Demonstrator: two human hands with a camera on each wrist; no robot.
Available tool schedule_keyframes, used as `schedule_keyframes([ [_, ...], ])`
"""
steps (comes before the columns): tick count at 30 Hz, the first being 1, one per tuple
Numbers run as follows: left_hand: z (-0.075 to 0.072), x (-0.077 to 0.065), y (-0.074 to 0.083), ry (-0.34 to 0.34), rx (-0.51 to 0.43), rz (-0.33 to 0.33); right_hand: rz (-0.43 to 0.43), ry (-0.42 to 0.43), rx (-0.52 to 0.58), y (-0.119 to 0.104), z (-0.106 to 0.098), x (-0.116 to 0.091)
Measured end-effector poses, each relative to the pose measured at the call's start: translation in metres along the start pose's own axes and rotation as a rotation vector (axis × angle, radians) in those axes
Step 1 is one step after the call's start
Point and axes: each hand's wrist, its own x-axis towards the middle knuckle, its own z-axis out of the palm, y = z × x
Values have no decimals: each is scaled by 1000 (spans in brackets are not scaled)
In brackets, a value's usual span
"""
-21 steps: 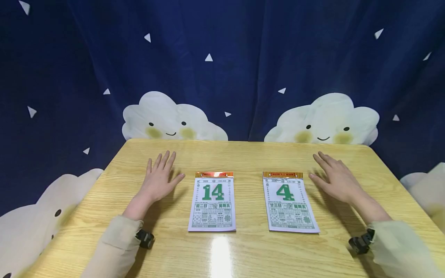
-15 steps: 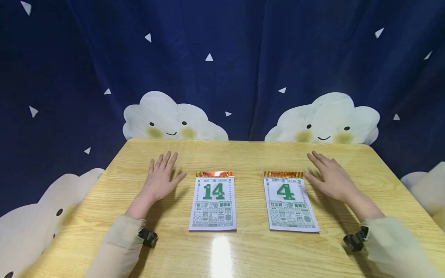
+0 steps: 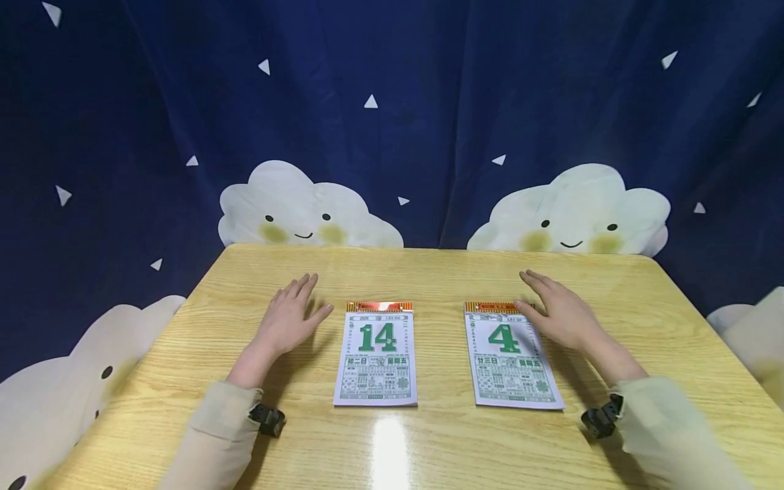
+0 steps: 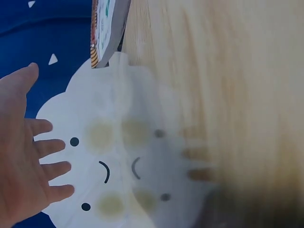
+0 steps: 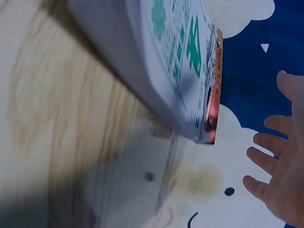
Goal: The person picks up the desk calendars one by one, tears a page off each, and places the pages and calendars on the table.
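Two thick tear-off calendars lie face up side by side. The left calendar (image 3: pixel 376 361) shows a green 14, the right calendar (image 3: pixel 513 361) a green 4; each has a red and gold band along its top. My left hand (image 3: pixel 289 318) is held above the table left of the 14 calendar, fingers straight and thumb toward it, holding nothing. Over the top right corner of the 4 calendar, my right hand (image 3: pixel 562 314) reaches with straight fingers and casts a shadow on the page. In the right wrist view the calendar's thick page block (image 5: pixel 137 61) shows beside that hand.
The calendars lie on a pale wooden table (image 3: pixel 441 435) with rounded far corners and a bright light reflection near the front. Behind it hangs a dark blue curtain (image 3: pixel 422 122) with white triangles and smiling clouds. Small black cameras (image 3: pixel 267 420) are strapped at both wrists.
My right hand has moved left, from beside the 4 calendar to over its top right corner. My left hand has shifted slightly right and its fingers are closer together. The calendars stay put.
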Motion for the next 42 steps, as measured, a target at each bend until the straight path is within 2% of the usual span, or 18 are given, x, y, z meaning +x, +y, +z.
schedule_keyframes([
  [6, -1, 2, 10, -53, -193, -64, 16, -16, 32, -9, 6, 3],
  [12, 0, 1, 14, -71, -246, -104, 28, -34, 109, -21, 12, 8],
  [21, 14, 1, 17, -62, -337, -165, 7, -39, 229, -37, 21, 16],
  [27, 21, 1, 22, -84, -372, -209, 4, -49, 254, -47, 28, 20],
  [34, 23, -2, 26, -141, -490, -269, -6, -120, 318, -61, 33, 24],
  [39, 25, -2, 28, -161, -562, -279, -31, -117, 330, -71, 40, 27],
  [42, 26, -2, 29, -175, -592, -282, -34, -150, 332, -78, 43, 29],
])
